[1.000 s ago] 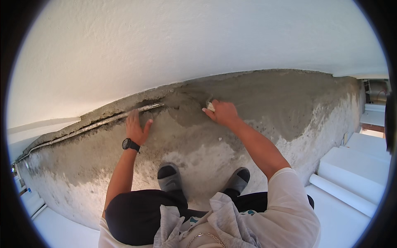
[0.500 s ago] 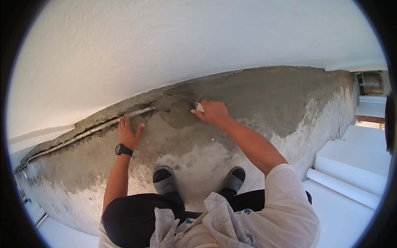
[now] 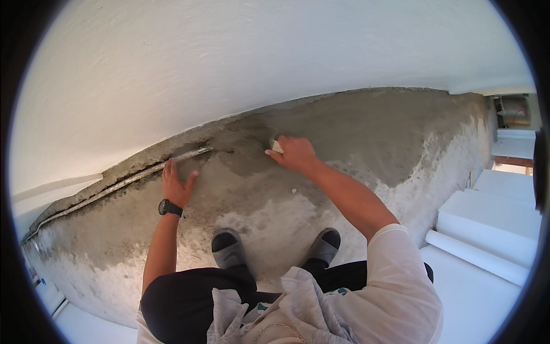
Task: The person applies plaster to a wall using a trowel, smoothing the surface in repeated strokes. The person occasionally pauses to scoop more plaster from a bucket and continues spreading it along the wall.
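Our right hand (image 3: 295, 155) grips a likely light, stiff handle (image 3: 277, 147), best held there; a pipe (image 3: 195, 153) lies by our open left hand (image 3: 177, 189).

Cam view slightly R vs prev.

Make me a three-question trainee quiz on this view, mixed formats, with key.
1. Multiple choice: the left hand is nearest to
A) a bucket
B) a thin pipe
C) a ladder

2. True or false: the black wristwatch is on the left wrist.

3. Short answer: what does the right hand grip?

Key:
1. B
2. True
3. A pale handle; what it is fixed to cannot be made out.
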`<state>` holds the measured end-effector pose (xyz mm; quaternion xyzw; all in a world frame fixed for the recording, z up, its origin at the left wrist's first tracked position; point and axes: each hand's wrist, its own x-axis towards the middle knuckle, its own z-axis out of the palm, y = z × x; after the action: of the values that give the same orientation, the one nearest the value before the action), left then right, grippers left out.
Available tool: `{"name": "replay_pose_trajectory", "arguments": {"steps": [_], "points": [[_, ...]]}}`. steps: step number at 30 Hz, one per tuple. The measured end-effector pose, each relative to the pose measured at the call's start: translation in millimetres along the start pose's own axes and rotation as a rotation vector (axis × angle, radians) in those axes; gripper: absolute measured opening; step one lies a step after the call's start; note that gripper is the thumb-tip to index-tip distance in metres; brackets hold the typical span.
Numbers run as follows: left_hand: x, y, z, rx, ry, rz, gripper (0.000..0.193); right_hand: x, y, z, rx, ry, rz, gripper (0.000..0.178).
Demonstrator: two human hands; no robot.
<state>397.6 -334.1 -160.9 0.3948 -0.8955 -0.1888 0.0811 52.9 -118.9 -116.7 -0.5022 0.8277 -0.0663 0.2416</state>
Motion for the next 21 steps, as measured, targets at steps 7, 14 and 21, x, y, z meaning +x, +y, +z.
{"name": "replay_pose_trajectory", "arguments": {"steps": [7,14,21], "points": [[0.7,-6.8,8.3,0.03,-0.02,-0.04,0.084,4.9,-6.6,3.5,-0.029,0.03,0.02,0.058],[-0.1,-5.4,12.1,0.021,0.055,-0.038,0.077,9.3,-9.5,4.2,-0.073,0.062,-0.057,0.056],[2.4,-6.9,9.2,-0.027,0.031,-0.033,0.071,3.8,-5.8,13.5,-0.085,0.112,-0.059,0.056]]}}
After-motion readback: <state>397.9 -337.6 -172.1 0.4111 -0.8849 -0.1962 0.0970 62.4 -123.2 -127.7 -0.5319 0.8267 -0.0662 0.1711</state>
